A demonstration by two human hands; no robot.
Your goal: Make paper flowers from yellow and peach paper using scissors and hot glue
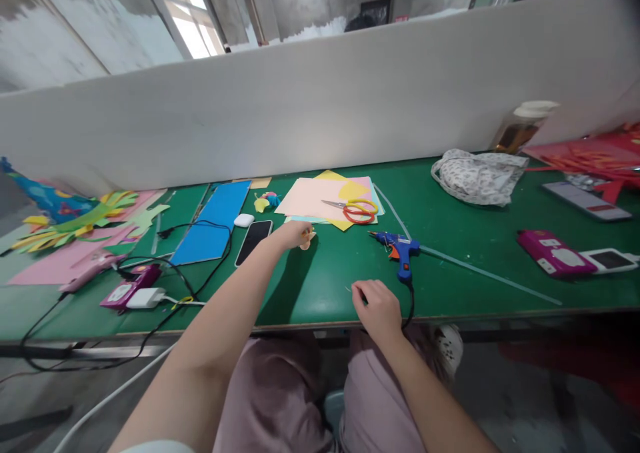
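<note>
My left hand reaches over the middle of the table, fingers pinched on a small peach paper piece. Most of that piece is hidden by the fingers. My right hand is held above the table's front edge with its fingers curled. A thin pale strand shows by its fingertips; whether they grip it I cannot tell. Beyond my right hand lies a blue glue gun. Scissors with red and yellow handles rest on a stack of coloured paper behind my left hand.
Left of my hands are a phone, a white earbud case, a blue sheet, cables and a purple power strip. A long glue stick, a cloth pouch and another purple power strip lie right. A white partition stands behind.
</note>
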